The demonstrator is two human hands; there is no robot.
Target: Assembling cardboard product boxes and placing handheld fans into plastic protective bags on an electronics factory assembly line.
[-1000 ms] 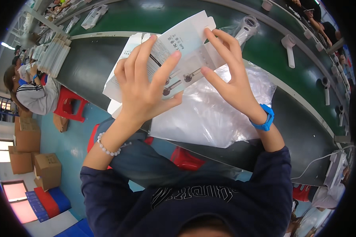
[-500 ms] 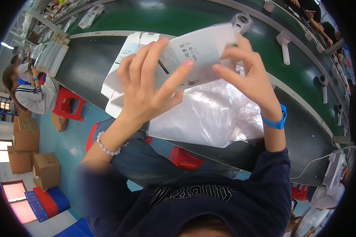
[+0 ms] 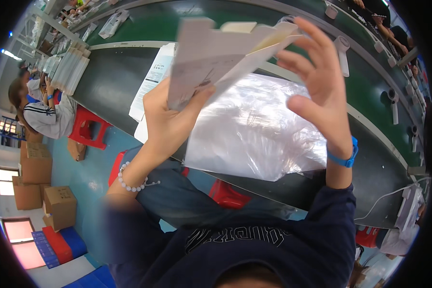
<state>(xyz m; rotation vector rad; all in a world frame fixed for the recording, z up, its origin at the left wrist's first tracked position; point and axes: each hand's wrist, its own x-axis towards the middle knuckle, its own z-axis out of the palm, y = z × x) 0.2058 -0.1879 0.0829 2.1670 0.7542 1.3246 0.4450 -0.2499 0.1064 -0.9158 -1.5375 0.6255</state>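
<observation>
Above the dark table [image 3: 108, 79], left fingers [image 3: 200, 99] clamp a white carton [image 3: 204, 53], right fingers [image 3: 316, 31] spread near its end.

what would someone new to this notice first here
Probably the white cardboard box held up at the upper centre in the person's left hand, with the right hand spread open to the right of it. Next comes the shiny clear plastic on the dark tabletop below them. The red stool on the left also stands out against the blue floor.
</observation>
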